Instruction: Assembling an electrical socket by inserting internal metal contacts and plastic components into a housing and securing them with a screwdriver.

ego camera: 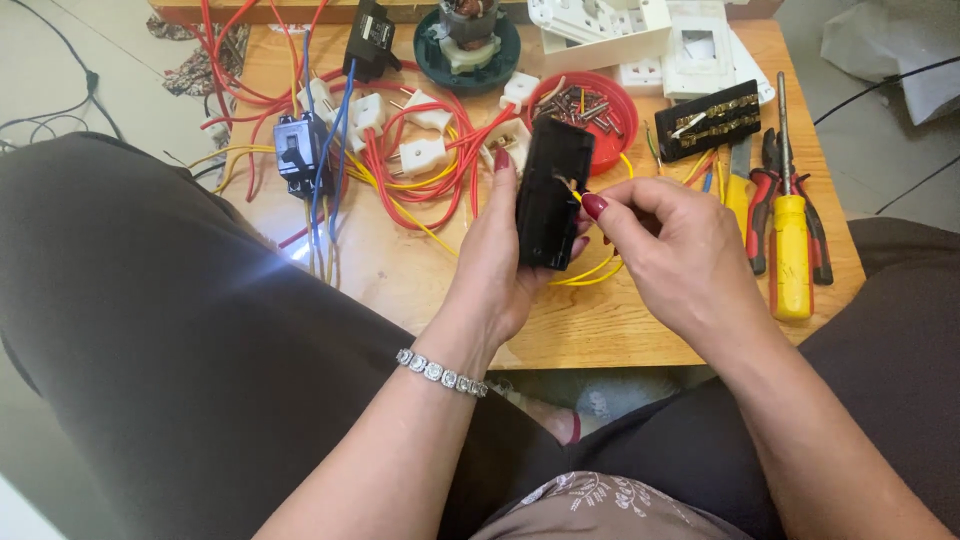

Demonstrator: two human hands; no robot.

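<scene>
Wooden desk (pixel 640 330) below me; my left grip (pixel 500 260) clamps a black box (pixel 553 192), right grip (pixel 670 250) pinches its yellow wire (pixel 590 272).

Bare table (pixel 440 290) lies only along the near edge, below the left hand (pixel 500 265) and right hand (pixel 680 255). Behind it, tangled red and yellow wires (pixel 420 185) with white plugs (pixel 422 155) block the centre. The yellow-handled screwdriver (pixel 790 250) and red pliers (pixel 765 200) close off the right side. The red dish of screws (pixel 610 95) stands just behind the hands.
</scene>
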